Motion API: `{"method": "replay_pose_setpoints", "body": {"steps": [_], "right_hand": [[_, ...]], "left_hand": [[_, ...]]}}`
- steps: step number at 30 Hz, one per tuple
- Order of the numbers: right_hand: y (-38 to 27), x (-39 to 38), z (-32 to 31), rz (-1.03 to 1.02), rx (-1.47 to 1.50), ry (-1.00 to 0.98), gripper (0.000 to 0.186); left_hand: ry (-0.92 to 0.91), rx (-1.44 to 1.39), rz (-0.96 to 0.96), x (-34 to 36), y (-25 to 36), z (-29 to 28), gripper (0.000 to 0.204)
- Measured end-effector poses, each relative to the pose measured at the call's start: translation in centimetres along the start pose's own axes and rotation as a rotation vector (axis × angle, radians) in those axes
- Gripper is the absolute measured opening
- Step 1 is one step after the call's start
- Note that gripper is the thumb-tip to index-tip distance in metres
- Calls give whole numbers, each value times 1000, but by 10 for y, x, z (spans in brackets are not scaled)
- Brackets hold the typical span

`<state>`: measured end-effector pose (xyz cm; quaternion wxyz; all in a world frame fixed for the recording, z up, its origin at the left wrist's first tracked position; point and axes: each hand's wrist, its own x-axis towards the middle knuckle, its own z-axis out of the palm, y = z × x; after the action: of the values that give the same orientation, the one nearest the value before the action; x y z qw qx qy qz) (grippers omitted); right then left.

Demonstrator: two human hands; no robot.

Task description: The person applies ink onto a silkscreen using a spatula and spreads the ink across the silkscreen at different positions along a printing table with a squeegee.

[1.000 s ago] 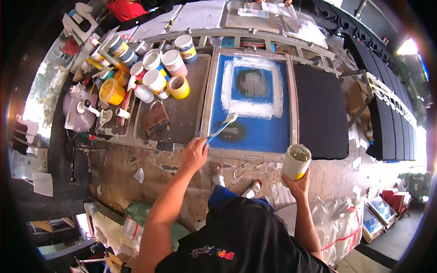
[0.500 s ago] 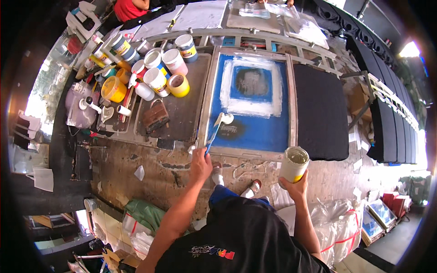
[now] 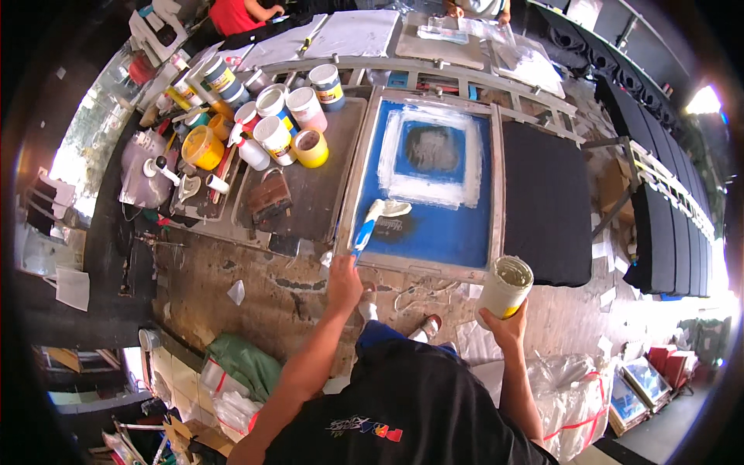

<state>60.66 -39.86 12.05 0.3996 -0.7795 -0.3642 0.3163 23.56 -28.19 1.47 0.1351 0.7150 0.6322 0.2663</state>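
My left hand (image 3: pixel 344 280) is closed round the blue handle of a spatula (image 3: pixel 364 232), whose blade is coated in white ink. A smear of white ink (image 3: pixel 394 208) lies by the blade on the blue mesh of a framed printing screen (image 3: pixel 434 240). White ink also forms a thick square band around a grey patch (image 3: pixel 432 149) on the mesh. My right hand (image 3: pixel 508 324) grips a white tub (image 3: pixel 504 291) with its top open, just off the frame's near right corner. Its inner wall shows pale residue; the bottom is too dim to make out.
Left of the screen, several ink tubs (image 3: pixel 273 139), a spray bottle (image 3: pixel 252 155) and a brown block-like object (image 3: pixel 270 196) crowd a dark board. A black-covered board (image 3: pixel 546 205) lies at right. Two people are at the far side, one in a red top (image 3: pixel 236 15).
The spatula has turned, and more white ink shows at its blade on the mesh. The tub in my right hand has tilted slightly. My view has shifted a little.
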Motion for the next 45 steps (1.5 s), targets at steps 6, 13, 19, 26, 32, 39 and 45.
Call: {"method": "replay_pose_setpoints", "body": {"steps": [6,13,19,26,32,39,45], "right_hand": [[4,7,-3,0,2,-9,88],[12,5,-9,-30,75,-24,87],[4,4,-9,-5,29,-52,91],[-15,26,-12,-206,-31,-33,100],[-18,48,-16,-571,-109,22,102],[-52,48,-16,-891,-205,41,103],[-64,44,-15,-1037,-210,-8,106]], "left_hand": [[93,-95,-79,-17,30,40,28],[21,14,66,-8,39,21,30],[134,-52,69,15,5,-50,28],[-174,-465,-53,72,60,-185,14],[-541,-460,55,99,147,-289,17],[-718,-177,228,120,236,-301,17],[-574,14,602,113,276,-251,15]]}}
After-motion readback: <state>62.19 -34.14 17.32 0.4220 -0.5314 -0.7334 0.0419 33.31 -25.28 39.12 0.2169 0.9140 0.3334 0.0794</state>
